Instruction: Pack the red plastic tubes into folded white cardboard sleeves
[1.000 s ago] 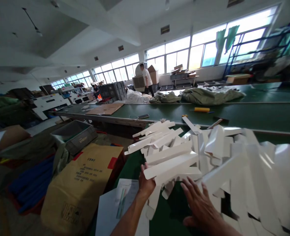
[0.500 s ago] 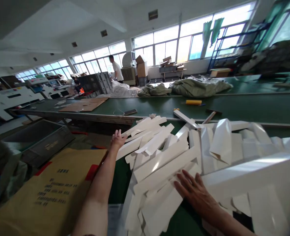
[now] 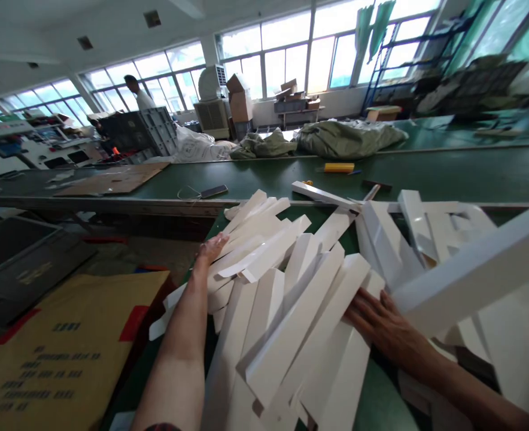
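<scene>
A loose pile of long, narrow white cardboard cartons (image 3: 300, 305) covers the green table in front of me. At the pile's left edge, my left hand (image 3: 211, 246) lies against the ends of several cartons, fingers stretched forward and partly hidden. My right hand (image 3: 379, 320) rests with straight fingers along the right side of the middle cartons; its fingertips are partly tucked beside them. Neither hand is wrapped round a carton. Just beyond my right hand, a long white carton (image 3: 480, 269) slants up toward the right.
A brown paper sack (image 3: 62, 341) with red corners is at lower left, near a dark crate (image 3: 26, 251). Across the green conveyor (image 3: 264, 179) lie a yellow object (image 3: 339, 167), a dark phone-like object (image 3: 213, 191) and cloth bundles (image 3: 352, 137). A person (image 3: 139, 93) stands far back.
The middle cartons have shifted and now stand more steeply, closer together, between my hands. Both hands stay against the pile. The camera view has turned slightly, and the distant person appears farther left.
</scene>
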`<state>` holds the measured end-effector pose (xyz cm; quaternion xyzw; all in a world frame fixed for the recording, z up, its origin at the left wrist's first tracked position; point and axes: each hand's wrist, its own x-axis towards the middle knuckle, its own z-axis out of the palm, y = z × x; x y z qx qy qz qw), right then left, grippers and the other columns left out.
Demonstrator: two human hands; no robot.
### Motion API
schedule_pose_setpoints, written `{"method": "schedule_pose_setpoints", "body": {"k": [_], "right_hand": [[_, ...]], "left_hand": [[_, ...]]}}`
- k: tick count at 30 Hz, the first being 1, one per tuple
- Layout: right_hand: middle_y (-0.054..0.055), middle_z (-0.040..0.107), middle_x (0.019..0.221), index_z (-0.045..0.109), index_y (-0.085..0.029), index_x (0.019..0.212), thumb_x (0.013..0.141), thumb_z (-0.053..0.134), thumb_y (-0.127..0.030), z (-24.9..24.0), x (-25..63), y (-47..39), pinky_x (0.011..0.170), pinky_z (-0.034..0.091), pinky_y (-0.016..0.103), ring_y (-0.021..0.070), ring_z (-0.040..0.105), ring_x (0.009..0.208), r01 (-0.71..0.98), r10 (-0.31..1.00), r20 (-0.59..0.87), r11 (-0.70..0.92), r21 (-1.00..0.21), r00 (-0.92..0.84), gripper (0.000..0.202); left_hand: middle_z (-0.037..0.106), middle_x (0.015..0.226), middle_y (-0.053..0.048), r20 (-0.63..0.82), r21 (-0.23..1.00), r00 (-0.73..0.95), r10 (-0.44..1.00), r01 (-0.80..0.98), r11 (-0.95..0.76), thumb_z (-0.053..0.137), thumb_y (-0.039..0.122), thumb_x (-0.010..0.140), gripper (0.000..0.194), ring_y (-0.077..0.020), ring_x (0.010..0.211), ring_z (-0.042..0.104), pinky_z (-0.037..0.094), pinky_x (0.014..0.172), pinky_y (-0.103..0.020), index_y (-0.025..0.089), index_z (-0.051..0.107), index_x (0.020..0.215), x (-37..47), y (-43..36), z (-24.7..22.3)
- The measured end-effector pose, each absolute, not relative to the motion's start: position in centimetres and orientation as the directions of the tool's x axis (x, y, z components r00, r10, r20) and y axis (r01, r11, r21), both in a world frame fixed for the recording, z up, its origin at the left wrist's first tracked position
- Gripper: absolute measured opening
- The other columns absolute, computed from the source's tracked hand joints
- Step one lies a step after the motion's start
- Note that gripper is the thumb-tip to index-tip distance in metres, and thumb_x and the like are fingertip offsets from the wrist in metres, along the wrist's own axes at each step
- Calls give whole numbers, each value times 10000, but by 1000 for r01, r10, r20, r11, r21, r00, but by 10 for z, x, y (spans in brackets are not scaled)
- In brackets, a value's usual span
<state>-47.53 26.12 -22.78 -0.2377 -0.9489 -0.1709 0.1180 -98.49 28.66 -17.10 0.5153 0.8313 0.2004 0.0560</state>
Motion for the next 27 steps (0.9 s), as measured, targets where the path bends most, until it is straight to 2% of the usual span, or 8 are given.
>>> {"method": "schedule_pose_setpoints", "body": {"k": [4,7,12,16,21,27], "right_hand": [[85,539,1384,562,-301,1308,878,432,-63,-242,-438,276,1075,268,664,327,392,1362,494,425,322,852,173,-846,509],[87,584,1321,612,-288,1243,884,452,-91,-248,-411,280,1108,247,635,297,457,1309,443,388,294,884,150,-873,439],[102,569,1316,600,-250,1254,875,478,-109,-244,-392,274,1072,345,584,300,468,1285,452,395,291,877,161,-871,422],[115,570,1297,604,-237,1214,806,476,-18,-231,-393,255,980,409,613,344,478,1253,523,427,370,825,213,-825,480],[125,615,1206,651,-226,1087,791,497,-33,-210,-399,218,972,363,685,364,514,1185,593,493,366,766,248,-789,386],[113,674,1071,698,-193,876,762,575,-96,-229,-397,223,1009,319,687,360,535,1125,658,545,432,734,170,-719,194]], "left_hand": [[582,1232,-87,81,438,-357,930,851,289,579,361,926,336,-221,1057,606,536,886,-418,182,566,1210,-931,292,-174],[579,1239,-94,75,455,-298,952,860,233,579,360,926,347,-221,1061,604,534,891,-429,177,558,1220,-885,302,-175],[576,1245,-97,50,451,-275,960,864,224,578,362,927,359,-225,1068,602,531,898,-442,170,552,1229,-822,319,-169],[576,1243,-97,30,437,-260,965,872,221,578,359,927,353,-222,1063,603,533,894,-437,171,553,1226,-787,322,-162],[577,1246,-95,40,454,-143,989,884,110,566,356,934,328,-214,1057,603,534,895,-425,184,564,1214,-749,322,-161],[576,1247,-94,32,434,-46,998,901,28,567,357,934,330,-216,1059,603,533,896,-426,184,563,1214,-714,350,-170]]}}
